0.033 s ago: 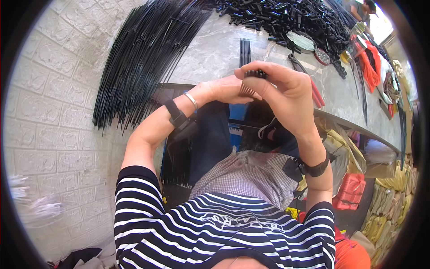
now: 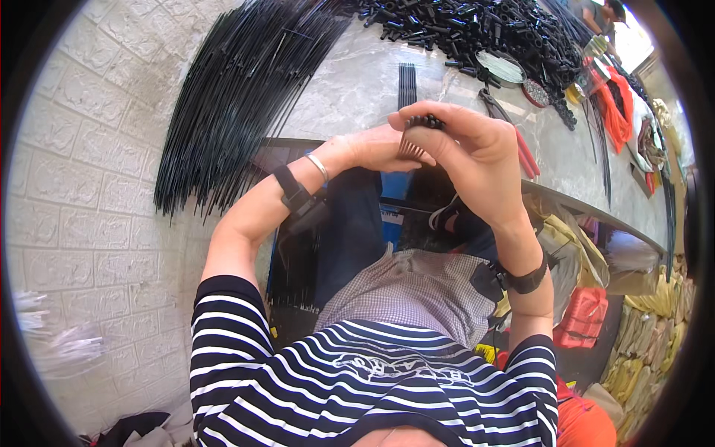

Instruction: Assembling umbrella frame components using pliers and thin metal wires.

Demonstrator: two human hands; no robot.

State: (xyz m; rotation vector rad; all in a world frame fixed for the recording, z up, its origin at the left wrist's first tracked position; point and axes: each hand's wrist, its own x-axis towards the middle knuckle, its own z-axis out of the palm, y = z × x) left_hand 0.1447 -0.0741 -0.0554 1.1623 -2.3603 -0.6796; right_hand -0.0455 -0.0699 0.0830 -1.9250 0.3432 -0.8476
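In front of me at the table's near edge, my two hands meet around a flat row of thin dark rods (image 2: pixel 411 151). My left hand (image 2: pixel 380 149) is closed around the row from the left, its fingers partly hidden behind the rods and my other hand. My right hand (image 2: pixel 477 149) pinches the upper end between thumb and fingers, where small round black tips (image 2: pixel 426 121) sit side by side. Beyond my hands, a strip of parallel black rods (image 2: pixel 407 83) lies on the grey table (image 2: pixel 346 86); I cannot tell whether it is the same bundle.
A large heap of long black rods (image 2: pixel 238 89) overhangs the table's left edge. Short black tubes (image 2: pixel 477 30) are piled at the back. Red-handled pliers (image 2: pixel 525 153), a round dish (image 2: pixel 500 68) and a smaller dish (image 2: pixel 535 93) lie to the right. A person (image 2: pixel 602 18) is at far right.
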